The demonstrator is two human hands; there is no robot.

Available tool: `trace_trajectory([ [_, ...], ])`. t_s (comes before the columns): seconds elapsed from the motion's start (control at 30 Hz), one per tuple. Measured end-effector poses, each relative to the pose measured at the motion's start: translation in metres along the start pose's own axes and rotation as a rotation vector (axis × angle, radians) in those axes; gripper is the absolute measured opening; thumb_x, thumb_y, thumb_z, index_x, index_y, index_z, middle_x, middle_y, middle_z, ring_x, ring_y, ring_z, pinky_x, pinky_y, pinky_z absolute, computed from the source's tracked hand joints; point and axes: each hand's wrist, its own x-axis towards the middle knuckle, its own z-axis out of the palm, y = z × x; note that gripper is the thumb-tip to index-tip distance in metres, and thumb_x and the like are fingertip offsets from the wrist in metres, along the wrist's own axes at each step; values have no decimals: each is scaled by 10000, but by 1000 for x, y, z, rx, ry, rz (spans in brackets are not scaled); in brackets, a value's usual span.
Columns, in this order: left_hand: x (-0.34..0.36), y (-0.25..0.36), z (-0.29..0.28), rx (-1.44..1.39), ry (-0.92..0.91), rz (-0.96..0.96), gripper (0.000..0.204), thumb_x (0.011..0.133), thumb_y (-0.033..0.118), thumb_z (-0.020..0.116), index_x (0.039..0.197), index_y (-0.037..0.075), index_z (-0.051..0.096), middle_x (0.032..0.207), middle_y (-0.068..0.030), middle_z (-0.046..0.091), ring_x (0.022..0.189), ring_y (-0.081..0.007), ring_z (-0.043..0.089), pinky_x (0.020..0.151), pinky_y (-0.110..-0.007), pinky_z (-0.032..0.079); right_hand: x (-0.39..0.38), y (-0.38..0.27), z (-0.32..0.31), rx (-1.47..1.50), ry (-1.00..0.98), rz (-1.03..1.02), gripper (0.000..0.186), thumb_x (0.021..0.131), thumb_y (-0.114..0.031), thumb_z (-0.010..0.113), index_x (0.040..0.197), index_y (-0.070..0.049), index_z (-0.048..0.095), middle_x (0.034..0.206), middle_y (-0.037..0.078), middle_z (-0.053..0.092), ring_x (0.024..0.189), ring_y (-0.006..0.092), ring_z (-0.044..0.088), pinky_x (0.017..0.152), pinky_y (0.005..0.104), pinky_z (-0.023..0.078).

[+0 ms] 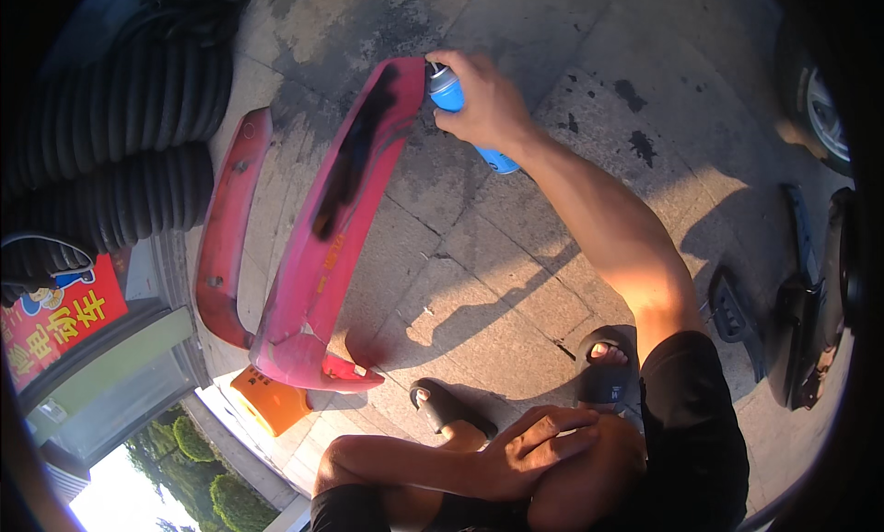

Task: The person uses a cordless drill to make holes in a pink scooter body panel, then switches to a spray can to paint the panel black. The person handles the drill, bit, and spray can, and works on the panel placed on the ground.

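My right hand [493,109] is wrapped round a blue spray can [447,92], with the index finger up at its nozzle. The can is tilted and its top is close to the upper end of a long pink-red body panel [296,247]. A dark, glossy-looking black streak [345,178] runs along the panel's upper half, and faded yellow lettering lies below it. Whether spray is coming out, I cannot tell. My left hand [543,445] lies over my bent knee with its fingers stretched out, holding nothing.
A second, narrower red panel [226,219] lies to the left. Black corrugated hoses [120,118] are stacked at the far left. An orange container [272,399] stands by the panel's lower end. On the right are a wheel [822,113] and black plastic parts [801,334] on the paving.
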Motion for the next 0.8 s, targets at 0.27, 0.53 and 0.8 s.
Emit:
trace_trajectory([
  [0.27,4,-6,-7,138,-48,58,694,734,14,746,1372,25,473,1382,-201,503,1120,-345,622,647,-310,571,8,7,4,56,55,45,670,713,-193,742,1342,-208,509,1241,194,564,1099,393,612,906,448,513],
  [0.53,2,-10,-7,124,-42,64,683,748,18,735,1379,29,474,1391,-190,500,1134,-340,614,662,-306,568,16,-6,0,82,32,25,684,708,-177,743,1343,-211,493,1218,177,587,1085,383,618,905,456,515],
  [0.8,1,-8,-7,96,-55,38,661,758,19,729,1372,33,484,1403,-198,491,1125,-346,615,743,-336,570,28,-5,-4,17,-14,-37,662,703,-145,736,1323,-208,511,1214,180,594,1080,385,618,895,443,521],
])
